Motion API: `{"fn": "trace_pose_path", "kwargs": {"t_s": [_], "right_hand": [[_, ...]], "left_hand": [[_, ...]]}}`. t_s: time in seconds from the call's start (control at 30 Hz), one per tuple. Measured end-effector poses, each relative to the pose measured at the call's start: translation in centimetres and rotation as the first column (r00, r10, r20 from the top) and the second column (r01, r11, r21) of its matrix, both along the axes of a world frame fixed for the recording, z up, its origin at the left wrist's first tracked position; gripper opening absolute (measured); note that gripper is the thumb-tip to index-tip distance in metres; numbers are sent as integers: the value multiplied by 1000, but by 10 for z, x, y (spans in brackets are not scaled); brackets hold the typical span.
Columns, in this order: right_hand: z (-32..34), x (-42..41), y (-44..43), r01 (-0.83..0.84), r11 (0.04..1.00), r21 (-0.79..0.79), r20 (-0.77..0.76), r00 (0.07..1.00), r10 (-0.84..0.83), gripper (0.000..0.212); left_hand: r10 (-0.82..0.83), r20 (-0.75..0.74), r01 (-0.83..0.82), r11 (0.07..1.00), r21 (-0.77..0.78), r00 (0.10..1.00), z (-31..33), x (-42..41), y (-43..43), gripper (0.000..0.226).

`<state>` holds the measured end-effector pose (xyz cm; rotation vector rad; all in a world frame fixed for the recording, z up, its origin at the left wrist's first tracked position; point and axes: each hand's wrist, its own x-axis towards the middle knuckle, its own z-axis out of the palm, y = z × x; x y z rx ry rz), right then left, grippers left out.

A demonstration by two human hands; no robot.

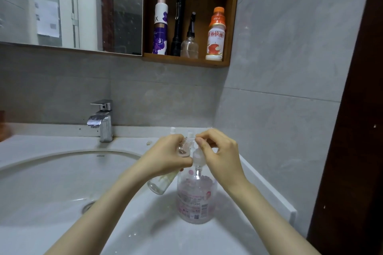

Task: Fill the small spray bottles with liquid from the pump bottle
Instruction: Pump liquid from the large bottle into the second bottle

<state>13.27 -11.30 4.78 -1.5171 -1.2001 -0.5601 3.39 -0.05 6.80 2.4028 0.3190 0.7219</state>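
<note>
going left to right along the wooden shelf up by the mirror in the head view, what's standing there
purple and white bottle → black flashlight → clear spray bottle with a black nozzle → orange-capped drink bottle

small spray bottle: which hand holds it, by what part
Left hand grips the small spray bottle around its middle; right hand pinches the head of the pump bottle.

Pink, white and grey, with a brown corner

Clear pump bottle [195, 198] with pink dotted label; white sink [51, 182]; grey wall [279, 58]; brown shelf [186, 61]; purple-flowered white can [160, 31]; black torch [178, 27]; orange-capped, red-and-white drink [216, 35].
</note>
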Motion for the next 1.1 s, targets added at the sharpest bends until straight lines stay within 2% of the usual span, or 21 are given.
{"fn": "trace_pose_path", "kwargs": {"t_s": [0.13, 0.3, 0.5, 1.1], "right_hand": [[5, 3, -1, -75, 996, 39, -43, 996, 77, 13], [2, 4, 1, -68, 996, 63, 8, 998, 68, 15], [-15, 0, 7, 19, 987, 160, 22, 1000, -23, 39], [-12, -3, 8, 32, 992, 119, -21, 999, -30, 41]], "left_hand": [[-5, 11, 5, 1000, 0, 1000, 4, 1, 0, 16], [3, 14, -3, 1000, 10, 1000, 3, -2, 0, 17], [-1, 19, 2, 1000, -11, 1000, -1, -2, -1, 17], [-10, 18, 12, 998, -66, 1000, 4, -3, -5, 14]]}}
